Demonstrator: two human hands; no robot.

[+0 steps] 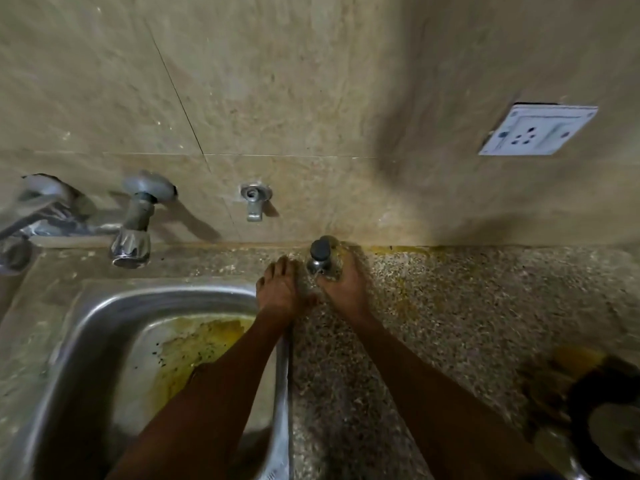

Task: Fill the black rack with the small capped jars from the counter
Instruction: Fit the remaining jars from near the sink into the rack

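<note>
A small clear jar with a dark round cap [320, 252] stands on the speckled counter [467, 306] right against the back wall. My right hand [344, 284] is wrapped around its right side and base. My left hand [280, 285] lies flat on the counter just left of the jar, fingers together, holding nothing. At the lower right edge a blurred black rack [602, 410] shows, with round jar tops in it.
A steel sink [104, 358] with yellow stains fills the lower left, its rim under my left forearm. A tap [133, 233] and a second fitting jut from the wall on the left, with a small valve [255, 199] in the middle. A white wall socket [538, 131] sits upper right.
</note>
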